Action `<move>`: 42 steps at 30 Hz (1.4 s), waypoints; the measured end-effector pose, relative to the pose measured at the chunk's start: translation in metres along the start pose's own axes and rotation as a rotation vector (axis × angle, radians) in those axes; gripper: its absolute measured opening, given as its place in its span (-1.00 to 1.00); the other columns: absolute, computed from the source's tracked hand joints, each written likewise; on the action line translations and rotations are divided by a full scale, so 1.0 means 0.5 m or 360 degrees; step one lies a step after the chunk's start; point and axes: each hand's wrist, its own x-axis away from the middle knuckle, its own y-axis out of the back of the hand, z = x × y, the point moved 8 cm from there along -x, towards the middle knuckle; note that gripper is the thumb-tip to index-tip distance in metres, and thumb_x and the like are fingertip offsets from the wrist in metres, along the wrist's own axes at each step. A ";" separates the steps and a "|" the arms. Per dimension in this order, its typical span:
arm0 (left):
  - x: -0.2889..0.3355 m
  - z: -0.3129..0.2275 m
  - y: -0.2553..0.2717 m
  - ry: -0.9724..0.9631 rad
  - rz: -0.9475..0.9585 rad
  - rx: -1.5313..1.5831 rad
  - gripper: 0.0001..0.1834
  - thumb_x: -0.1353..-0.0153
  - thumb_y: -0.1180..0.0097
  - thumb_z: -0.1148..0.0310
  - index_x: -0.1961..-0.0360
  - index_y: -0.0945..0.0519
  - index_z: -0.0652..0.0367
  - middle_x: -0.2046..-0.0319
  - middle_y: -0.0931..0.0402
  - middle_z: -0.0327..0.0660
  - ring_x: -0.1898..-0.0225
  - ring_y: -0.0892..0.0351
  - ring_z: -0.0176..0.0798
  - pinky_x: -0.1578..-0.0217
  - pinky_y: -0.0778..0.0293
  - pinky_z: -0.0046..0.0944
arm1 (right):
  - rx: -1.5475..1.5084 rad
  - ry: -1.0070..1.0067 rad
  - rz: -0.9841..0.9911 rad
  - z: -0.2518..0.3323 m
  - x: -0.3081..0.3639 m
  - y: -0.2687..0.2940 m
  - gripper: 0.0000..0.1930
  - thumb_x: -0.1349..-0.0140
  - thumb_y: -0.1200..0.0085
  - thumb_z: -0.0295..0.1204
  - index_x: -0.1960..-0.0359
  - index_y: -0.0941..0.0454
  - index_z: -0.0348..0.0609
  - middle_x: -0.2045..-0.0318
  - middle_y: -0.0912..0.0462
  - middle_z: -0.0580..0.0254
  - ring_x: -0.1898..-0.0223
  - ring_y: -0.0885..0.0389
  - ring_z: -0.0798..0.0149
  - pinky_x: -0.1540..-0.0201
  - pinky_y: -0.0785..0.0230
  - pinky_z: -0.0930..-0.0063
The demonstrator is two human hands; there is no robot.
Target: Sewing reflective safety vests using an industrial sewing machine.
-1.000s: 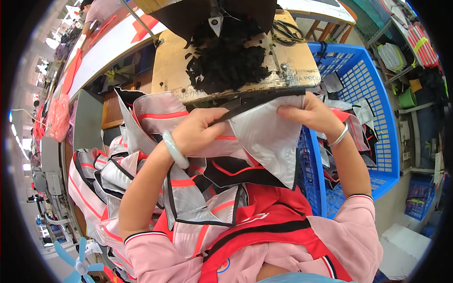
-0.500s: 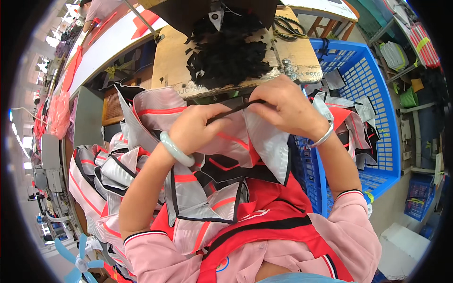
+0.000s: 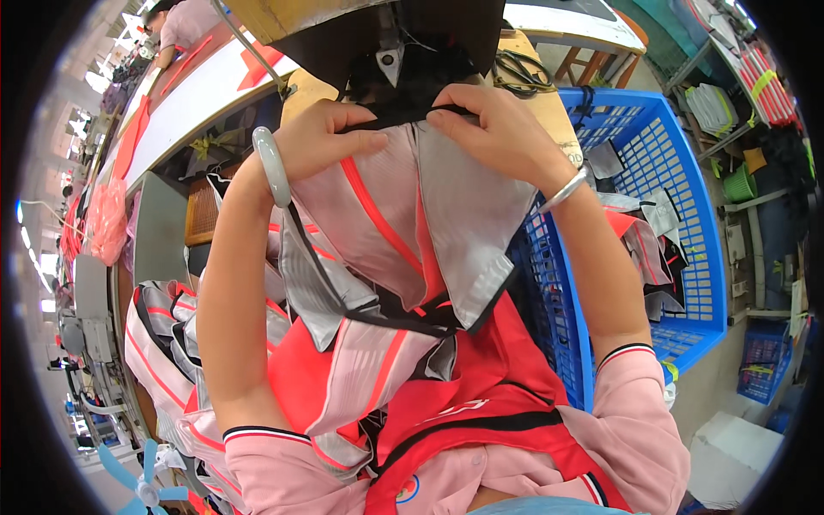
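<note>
My left hand point(image 3: 326, 144), with a pale bangle at the wrist, pinches the black edge point(image 3: 396, 120) of a grey fabric piece point(image 3: 468, 184) with red stripes. A short way along the same edge, my right hand point(image 3: 493, 130) grips it between thumb and fingers. Stretched between both hands, the edge lies just below the pointed metal part point(image 3: 390, 65) of a dark machine point(image 3: 451, 43). Folds of the fabric hang down over my red apron point(image 3: 489, 378). Black scraps on the wooden table point(image 3: 549, 112) are mostly hidden behind the machine and my hands.
More striped grey pieces point(image 3: 159, 343) are heaped at my left. A blue plastic basket point(image 3: 708, 257) on the right holds similar pieces. Black-handled scissors point(image 3: 524, 73) lie on the table. A small blue fan point(image 3: 146, 489) stands at lower left; another person point(image 3: 184, 26) works at far left.
Both hands have moved forward and up with the fabric's black edge, from the table's front to the machine. The fabric is now spread flatter, and the machine fills more of the upper view.
</note>
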 end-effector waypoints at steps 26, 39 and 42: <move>0.005 0.048 0.071 -0.0052 -0.0200 0.0233 -0.73 -0.29 -0.11 0.32 0.22 -0.56 0.38 0.38 -0.49 -0.41 0.31 -0.38 -0.55 0.24 -0.35 -0.47 | -0.0194 0.0048 0.0370 -0.008 -0.013 0.030 -0.69 -0.23 -0.05 -0.22 0.28 -0.60 -0.26 0.52 -0.59 0.12 0.42 -0.57 0.30 0.30 -0.39 0.45; 0.230 -0.229 -0.123 -0.1259 -0.1270 -0.0609 -0.70 -0.06 -0.30 0.41 0.15 -0.63 0.20 0.18 -0.54 -0.11 0.24 -0.56 -0.13 0.24 -0.49 -0.22 | -0.0470 -0.0159 0.0627 0.072 0.187 -0.032 -0.62 -0.16 -0.15 -0.35 -0.01 -0.51 -0.18 0.25 -0.65 -0.03 0.28 -0.62 0.08 0.17 -0.44 0.34; 0.278 -0.254 -0.305 -0.1526 -0.0576 -0.0812 -0.57 -0.08 -0.21 0.01 0.19 -0.64 0.13 0.19 -0.49 -0.12 0.22 -0.53 -0.16 0.13 -0.43 -0.17 | -0.0487 -0.0052 0.0409 0.072 0.206 0.004 -0.68 -0.18 -0.11 -0.38 0.03 -0.54 -0.18 0.31 -0.66 -0.02 0.35 -0.63 0.11 0.23 -0.45 0.36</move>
